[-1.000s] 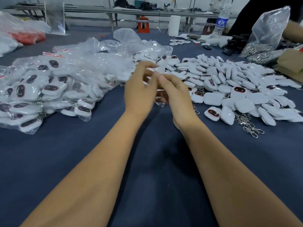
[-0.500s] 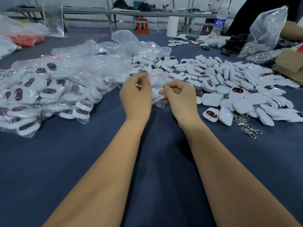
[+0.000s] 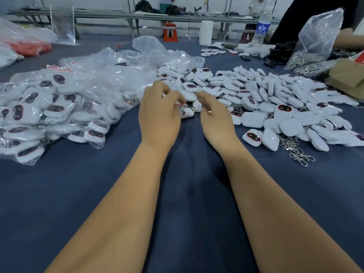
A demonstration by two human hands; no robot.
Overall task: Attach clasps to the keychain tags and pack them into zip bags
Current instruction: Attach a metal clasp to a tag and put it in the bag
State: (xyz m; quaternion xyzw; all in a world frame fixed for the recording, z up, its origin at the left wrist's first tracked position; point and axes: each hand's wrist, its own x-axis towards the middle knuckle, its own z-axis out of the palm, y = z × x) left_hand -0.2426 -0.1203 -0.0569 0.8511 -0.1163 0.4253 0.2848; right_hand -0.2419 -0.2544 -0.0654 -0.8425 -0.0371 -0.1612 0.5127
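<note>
Pinching a small clear zip bag (image 3: 184, 110) with a white tag inside, the left hand (image 3: 159, 117) now holds it alone; the right hand (image 3: 215, 120), fingers loosely curled, has let go, above bare blue desk (image 3: 187, 194) nearer.

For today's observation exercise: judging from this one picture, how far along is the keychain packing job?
Done: a large heap of bagged tags lies on the left. In hand: the left hand pinches the red-striped top of a small zip bag holding a tag, while the right hand rests beside it. Left: a big pile of loose tags on the right, and spare clasps near it.
</note>
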